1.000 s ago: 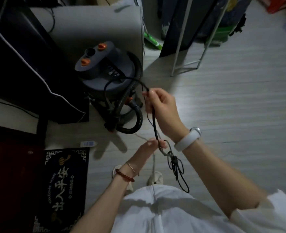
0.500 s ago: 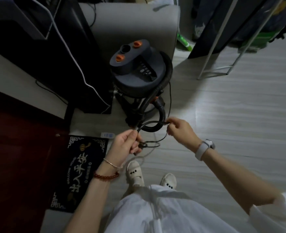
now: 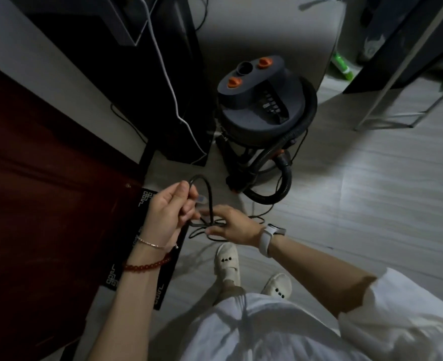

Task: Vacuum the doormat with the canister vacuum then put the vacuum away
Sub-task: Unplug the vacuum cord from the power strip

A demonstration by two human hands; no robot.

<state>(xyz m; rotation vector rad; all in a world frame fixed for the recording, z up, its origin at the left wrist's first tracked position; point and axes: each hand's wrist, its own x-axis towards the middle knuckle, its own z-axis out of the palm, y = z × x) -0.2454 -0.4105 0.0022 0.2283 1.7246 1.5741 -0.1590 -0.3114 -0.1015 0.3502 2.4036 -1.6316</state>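
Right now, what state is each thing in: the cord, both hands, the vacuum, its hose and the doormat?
Power cord: partly looped, held between both hands.
Left hand: grips the cord loop.
Right hand: pinches the cord strands.
Canister vacuum: upright on the floor.
Hose: attached, curling on the floor.
Doormat: flat, partly hidden by the left arm.

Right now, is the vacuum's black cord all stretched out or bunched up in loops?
Looped. The cord arches above the left hand, which grips it, and the right hand holds more loops.

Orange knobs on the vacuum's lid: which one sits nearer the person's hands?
The lower-left orange knob, on the canister vacuum, is nearer; the other knob sits farther back, beside the round opening.
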